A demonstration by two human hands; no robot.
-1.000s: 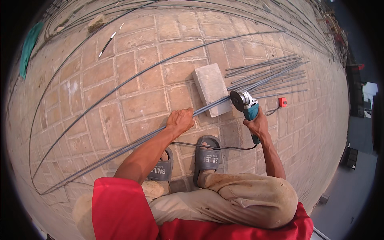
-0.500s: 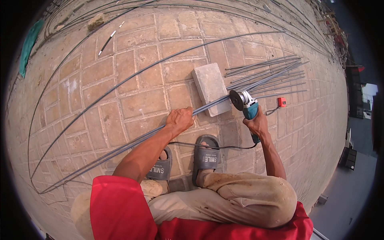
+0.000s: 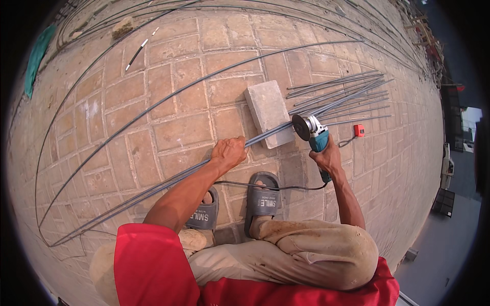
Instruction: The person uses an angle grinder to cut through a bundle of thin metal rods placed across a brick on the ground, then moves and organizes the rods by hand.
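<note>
My left hand is closed round a bunch of long grey steel rods, which rests across a pale concrete block on the paving. My right hand grips a teal and silver angle grinder, its thumb round the body. The grinder's dark disc stands at the rods, beside the block's right edge; whether it touches them I cannot tell. A black cord runs from the tool's lower end to the left. Several rods lie fanned out beyond the block, and a red tape measure lies to their right.
Long curved rods loop over the brick paving. A black and white marker lies at upper left, a green cloth at the far left edge. My sandalled feet are below the rods. Clutter lines the upper right rim.
</note>
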